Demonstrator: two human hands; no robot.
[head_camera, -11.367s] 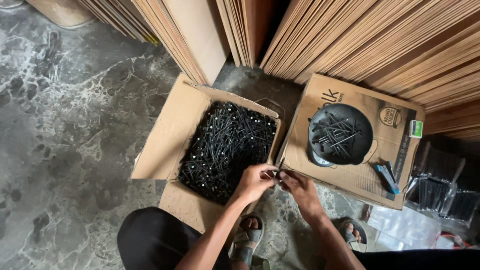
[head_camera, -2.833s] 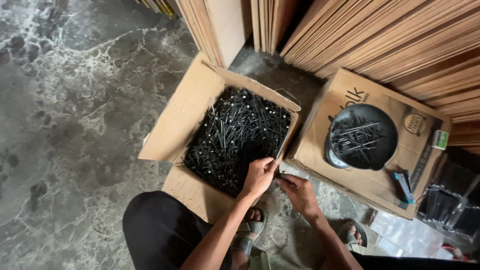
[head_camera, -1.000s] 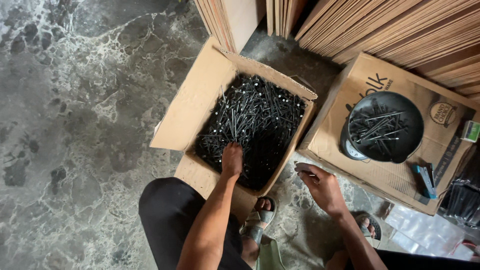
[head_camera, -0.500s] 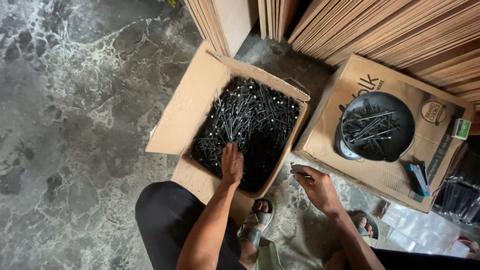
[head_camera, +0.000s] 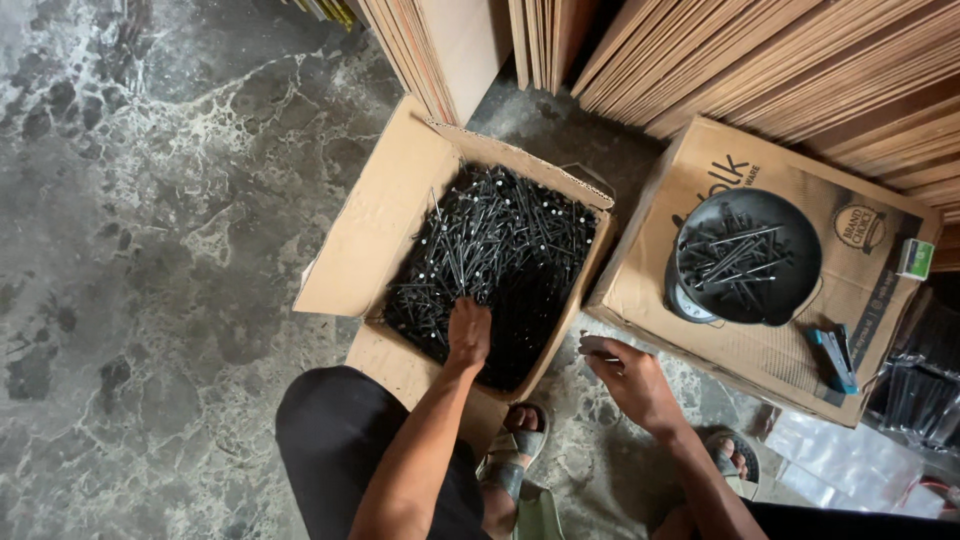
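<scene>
A grey, marbled stone floor (head_camera: 150, 250) is seen across the left and lower part of the view, and stacked thin wooden boards (head_camera: 800, 70) are leaned along the top and right. On the floor an open cardboard box (head_camera: 375, 225) is set with its flaps spread, and it is filled with a heap of black nails (head_camera: 500, 250) with pale heads. Just beside it on the right a closed cardboard carton (head_camera: 700, 330) is laid flat, and on its top a round black bowl (head_camera: 745, 255) is placed, in which a smaller scatter of nails is held. Near the carton's lower right corner a small blue tool (head_camera: 832, 358) is laid, and a small green packet (head_camera: 915, 258) is found at its right edge. The left hand (head_camera: 468, 335) is pressed down into the near side of the nail heap, its fingers bent into the nails; whether any are gripped cannot be told. The right hand (head_camera: 630, 380) is held above the floor between box and carton, its fingers pinched on a few nails (head_camera: 597, 345) at the fingertips. Sandalled feet (head_camera: 515, 450) are seen below, between the arms.
</scene>
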